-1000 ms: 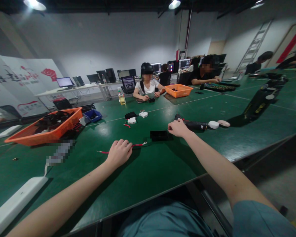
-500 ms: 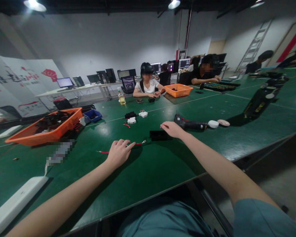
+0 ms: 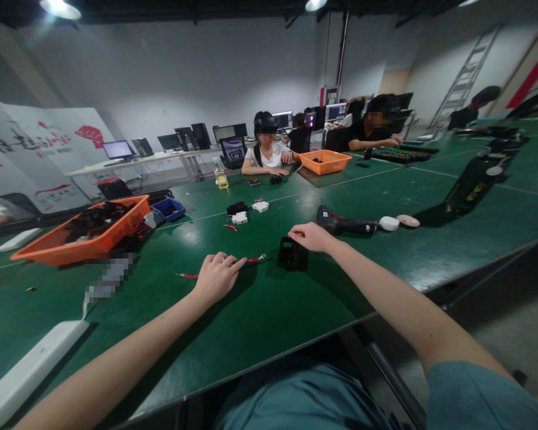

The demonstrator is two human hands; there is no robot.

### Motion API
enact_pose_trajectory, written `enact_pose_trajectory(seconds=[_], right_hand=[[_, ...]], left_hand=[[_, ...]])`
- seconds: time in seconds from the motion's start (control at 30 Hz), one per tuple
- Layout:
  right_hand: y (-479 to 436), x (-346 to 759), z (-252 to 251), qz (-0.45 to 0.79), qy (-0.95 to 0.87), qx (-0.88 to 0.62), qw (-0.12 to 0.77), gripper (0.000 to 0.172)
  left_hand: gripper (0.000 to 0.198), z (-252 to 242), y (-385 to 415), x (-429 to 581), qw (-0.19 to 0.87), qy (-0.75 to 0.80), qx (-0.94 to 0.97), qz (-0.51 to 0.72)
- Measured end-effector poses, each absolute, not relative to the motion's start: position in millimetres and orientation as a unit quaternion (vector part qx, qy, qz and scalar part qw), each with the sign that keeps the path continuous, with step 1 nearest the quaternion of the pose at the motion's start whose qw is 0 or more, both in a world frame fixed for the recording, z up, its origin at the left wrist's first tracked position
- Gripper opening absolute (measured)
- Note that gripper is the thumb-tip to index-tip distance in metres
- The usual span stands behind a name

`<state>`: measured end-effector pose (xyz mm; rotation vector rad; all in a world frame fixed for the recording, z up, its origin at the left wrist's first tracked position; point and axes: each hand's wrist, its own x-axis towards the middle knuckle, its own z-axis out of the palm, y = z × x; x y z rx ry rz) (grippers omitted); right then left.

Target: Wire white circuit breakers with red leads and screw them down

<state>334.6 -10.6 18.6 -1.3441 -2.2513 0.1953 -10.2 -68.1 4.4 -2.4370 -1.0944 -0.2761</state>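
Observation:
A red wire with a metal ring terminal at its right end passes beneath my left hand, whose curled fingers pinch it at the table surface. Its other, bare-looking end pokes out on the left. My right hand grips the upper right edge of a black rectangular plastic housing. The housing is tilted, with its hollow side facing me; parts inside it are too dark to make out. Beyond my hands lie two white connector-like pieces, a black piece and a short red wire.
Right of my hand lies a cordless screwdriver, then a white case and a pinkish one. A black bottle-like object stands farther right. Orange basket and blue bin sit left. A co-worker sits opposite.
My right hand has turned the black housing from lying lengthwise to tilted with its hollow side toward me. My left hand and the red wire have barely moved.

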Motion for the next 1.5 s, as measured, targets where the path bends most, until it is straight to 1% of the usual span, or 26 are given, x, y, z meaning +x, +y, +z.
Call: enact_pose_trajectory(seconds=[0.17, 0.27, 0.33, 0.5, 0.67, 0.97, 1.1, 1.33, 1.5], right_hand=[[-12, 334, 21, 0.052, -0.825, -0.514, 0.229, 0.033], [-10, 338, 22, 0.03, -0.831, -0.52, 0.195, 0.044], [-9, 340, 22, 0.039, -0.835, -0.52, 0.175, 0.048], [-7, 340, 20, 0.099, -0.845, -0.504, 0.147, 0.038], [-9, 336, 18, 0.073, -0.835, -0.525, 0.146, 0.035], [-15, 326, 19, -0.02, -0.793, -0.585, 0.17, 0.037], [-20, 321, 20, -0.022, -0.797, -0.58, 0.17, 0.036], [-24, 311, 19, 0.016, -0.818, -0.555, 0.147, 0.038], [-22, 313, 18, -0.013, -0.805, -0.576, 0.143, 0.038]], left_hand=[[0.039, 5, -68, -10, 0.226, -0.398, -0.883, -0.102], [0.039, 5, -68, -10, 0.225, -0.395, -0.885, -0.101], [0.039, 5, -68, -11, 0.223, -0.394, -0.886, -0.104], [0.039, 4, -67, -11, 0.224, -0.389, -0.887, -0.11], [0.038, 5, -68, -10, 0.228, -0.388, -0.888, -0.099], [0.04, 4, -67, -11, 0.217, -0.393, -0.888, -0.099], [0.04, 2, -65, -12, 0.218, -0.394, -0.888, -0.097], [0.041, 2, -65, -12, 0.218, -0.391, -0.889, -0.101], [0.041, 1, -65, -12, 0.216, -0.389, -0.89, -0.103]])
